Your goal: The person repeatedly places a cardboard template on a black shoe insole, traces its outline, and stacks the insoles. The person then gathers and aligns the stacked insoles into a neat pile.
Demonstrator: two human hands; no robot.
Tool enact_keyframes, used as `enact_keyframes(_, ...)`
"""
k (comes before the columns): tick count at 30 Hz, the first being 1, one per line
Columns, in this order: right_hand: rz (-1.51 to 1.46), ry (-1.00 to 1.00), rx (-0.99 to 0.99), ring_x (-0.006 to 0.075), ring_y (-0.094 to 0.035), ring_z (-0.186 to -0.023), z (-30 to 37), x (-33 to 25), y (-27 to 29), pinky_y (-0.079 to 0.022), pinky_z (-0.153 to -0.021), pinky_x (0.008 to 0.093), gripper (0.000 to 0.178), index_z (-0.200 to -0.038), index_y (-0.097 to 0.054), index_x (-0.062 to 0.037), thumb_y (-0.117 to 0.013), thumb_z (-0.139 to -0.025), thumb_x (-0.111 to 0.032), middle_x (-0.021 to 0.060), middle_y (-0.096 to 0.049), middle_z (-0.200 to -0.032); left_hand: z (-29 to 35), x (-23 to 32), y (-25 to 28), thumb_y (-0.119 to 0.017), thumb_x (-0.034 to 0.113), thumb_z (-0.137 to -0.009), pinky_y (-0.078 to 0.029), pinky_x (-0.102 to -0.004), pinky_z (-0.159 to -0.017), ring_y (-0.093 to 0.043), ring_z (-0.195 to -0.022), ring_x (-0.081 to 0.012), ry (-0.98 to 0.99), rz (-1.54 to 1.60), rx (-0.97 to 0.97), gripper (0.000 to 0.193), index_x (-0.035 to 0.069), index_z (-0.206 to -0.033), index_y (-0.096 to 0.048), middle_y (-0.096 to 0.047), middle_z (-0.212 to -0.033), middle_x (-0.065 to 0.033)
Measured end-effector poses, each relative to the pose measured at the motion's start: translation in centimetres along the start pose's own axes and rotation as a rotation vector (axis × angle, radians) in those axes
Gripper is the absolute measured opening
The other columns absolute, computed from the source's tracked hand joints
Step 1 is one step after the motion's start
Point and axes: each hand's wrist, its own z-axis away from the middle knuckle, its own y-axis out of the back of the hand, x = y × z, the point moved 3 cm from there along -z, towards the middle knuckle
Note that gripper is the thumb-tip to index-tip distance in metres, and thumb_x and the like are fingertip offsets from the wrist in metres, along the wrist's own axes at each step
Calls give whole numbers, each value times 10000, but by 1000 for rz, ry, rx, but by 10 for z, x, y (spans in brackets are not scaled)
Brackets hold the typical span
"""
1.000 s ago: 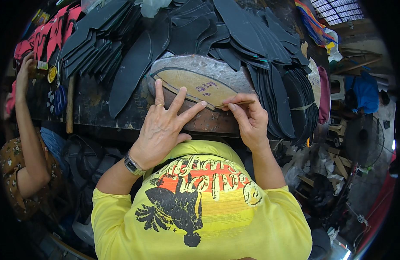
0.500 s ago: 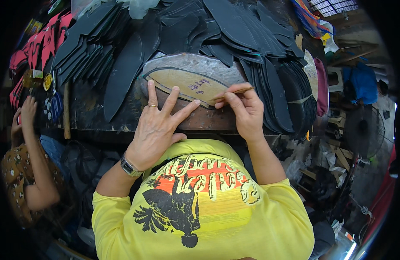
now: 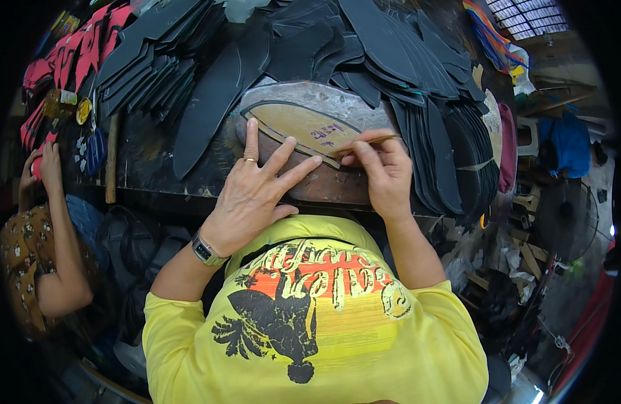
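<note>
A tan, leaf-shaped pattern piece (image 3: pixel 290 126) with handwriting on it lies over a dark sheet piece, whose edge shows around it. Both rest on a worn grey block (image 3: pixel 324 97). My left hand (image 3: pixel 253 178) has its fingers spread, the fingertips pressing along the pattern's near edge. In my right hand (image 3: pixel 383 165) is a thin brown stick-like tool (image 3: pixel 379 139), pinched between thumb and fingers. The hand is at the pattern's right end; its fingers hide the tool's working tip.
Stacks of dark cut pieces (image 3: pixel 418 50) fan across the table's back and right. Pink-red pieces (image 3: pixel 71 57), a small jar (image 3: pixel 52 104) and a wooden handle (image 3: pixel 112 158) lie left. A co-worker's hands (image 3: pixel 46 165) are at the left edge. A fan (image 3: pixel 570 215) stands right.
The whole view has shifted a little, so the table's things appear further right. My right hand sits slightly further left against the pattern; my left hand still presses it.
</note>
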Motion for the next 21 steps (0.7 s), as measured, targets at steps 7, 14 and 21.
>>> enact_keyframes(7, 199, 149, -2, 140, -707, -882, 1, 3, -15, -571, -817, 269, 89, -1125, -629, 0, -608, -1043, -25, 90, -740, -1031, 1, 1, -1, -924, 321, -691, -496, -491, -1034, -118, -1527, -580, 6, 33, 24, 987, 323, -1563, -460, -421, -1540, -77)
enact_keyframes(14, 612, 470, -147, 307, -697, -790, -4, -14, -26, -534, -697, 362, 102, -1044, -651, -16, -670, -951, 21, 142, -703, -893, 0, -1, -3, -925, 309, -690, -494, -488, -1043, -147, -1525, -571, -13, 50, 41, 940, 289, -1532, -507, -458, -1493, -64)
enact_keyframes(21, 403, 316, -129, 125, -684, -863, -15, -6, -40, -556, -777, 263, 70, -1090, -646, 5, -618, -1026, -4, 78, -724, -996, 2, -1, -5, -927, 283, -686, -500, -476, -1006, -162, -1522, -575, -11, 56, 60, 939, 285, -1529, -513, -469, -1478, -65)
